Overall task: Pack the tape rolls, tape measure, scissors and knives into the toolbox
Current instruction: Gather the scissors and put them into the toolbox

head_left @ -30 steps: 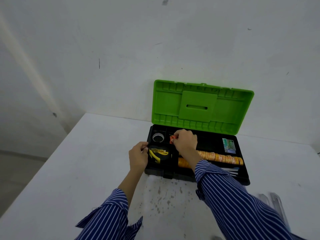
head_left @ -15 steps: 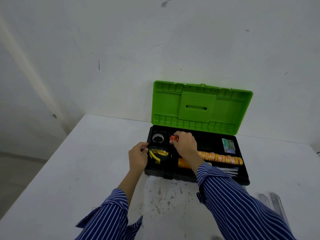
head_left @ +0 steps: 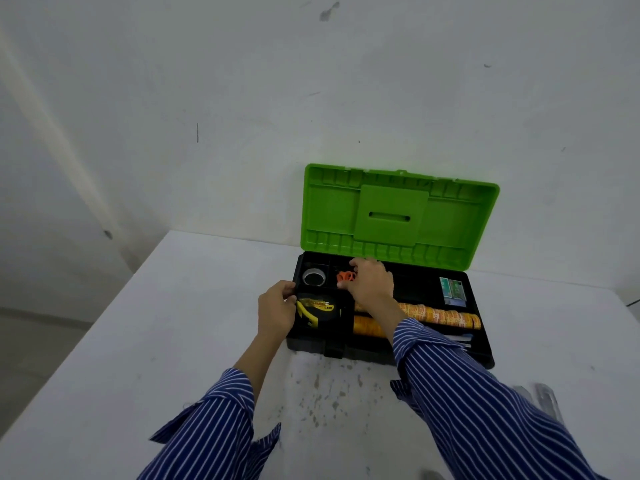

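Note:
The black toolbox (head_left: pixel 483 344) stands on the white table with its green lid (head_left: pixel 398 216) raised against the wall. My left hand (head_left: pixel 275 310) grips the box's left rim beside the black and yellow tape measure (head_left: pixel 317 311) in the front left compartment. A grey tape roll (head_left: pixel 314 277) lies in the back left compartment. My right hand (head_left: pixel 370 282) holds a small orange-handled item (head_left: pixel 345 277), probably scissors, inside the box behind the tape measure. Orange tape rolls (head_left: pixel 440 315) lie in a row along the front.
A green packet (head_left: pixel 453 291) lies at the box's back right. Pale blades or knives (head_left: pixel 460 339) show at the front right corner. A clear plastic piece (head_left: pixel 547 398) lies on the table (head_left: pixel 138 341) right of my sleeve. The wall stands right behind the lid.
My right hand has shifted slightly, and more of the orange item shows at its fingertips. The left hand stays on the box rim.

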